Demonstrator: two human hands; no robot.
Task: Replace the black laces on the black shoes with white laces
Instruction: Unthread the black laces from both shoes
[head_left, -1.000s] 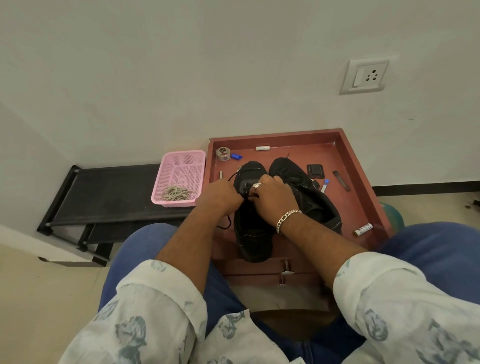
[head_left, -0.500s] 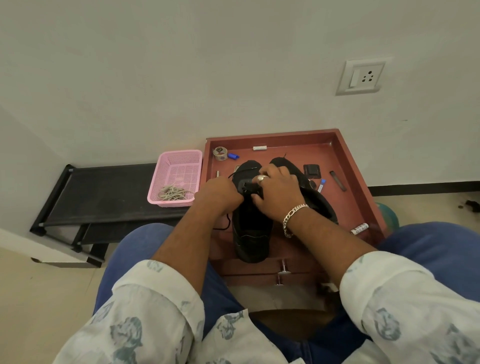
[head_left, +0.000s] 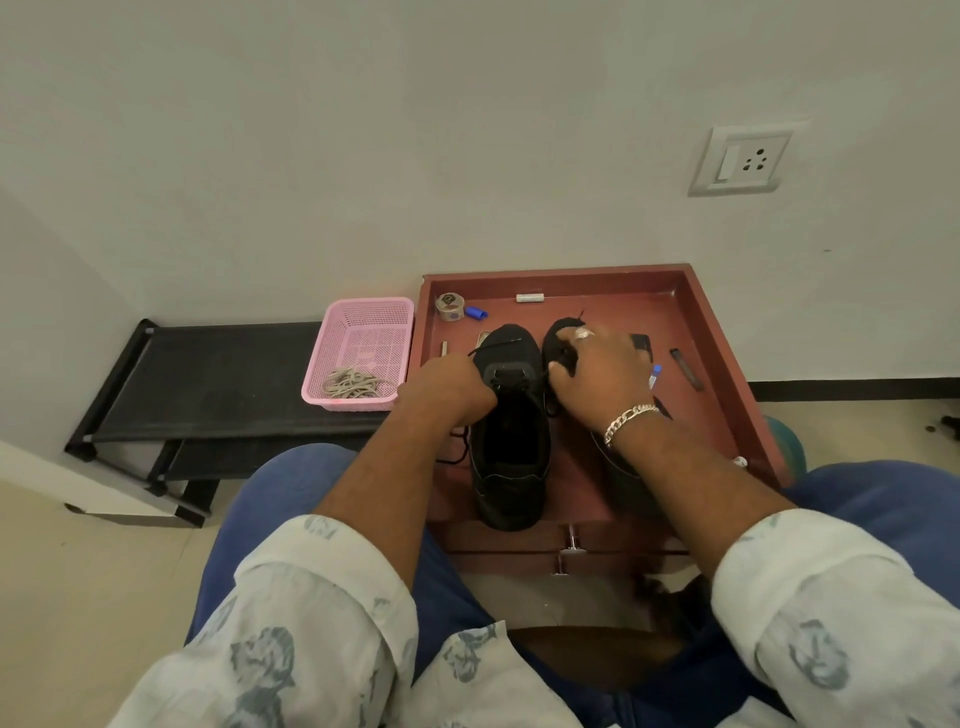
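The black laces (head_left: 496, 347) are seen threaded at the top of the left-hand black shoe (head_left: 511, 431), which stands toe-away in the red-brown tray (head_left: 727, 364); one loose end lies across the toe and another trails down beside the shoe under the left wrist. A second ago both hands were bunched together over this shoe's tongue. Now the right hand (head_left: 597, 371) has been shifted across onto the second shoe (head_left: 563, 338), just beside the first, with fingers spread and curved over its upper; whether a lace is caught in that grip cannot be told. The left hand (head_left: 449, 387) is kept at the first shoe's eyelets, its grip curled tight at the lace there, apparently pinching it.

The shift is judged to mean that unlacing is being carried on, with the neighbouring shoe perhaps being steadied or pushed aside; neither shoe is seen with white lacing yet.

The pink basket (head_left: 363, 322) is set on the black rack (head_left: 208, 384), touching the tray's left wall, and a tangled pile of pale laces (head_left: 353, 385) is held in its near end. In the tray, around the shoes, a tape roll (head_left: 449, 306), a blue cap (head_left: 477, 313), a small white cylinder (head_left: 529, 298) and a dark strip (head_left: 685, 369) are scattered.
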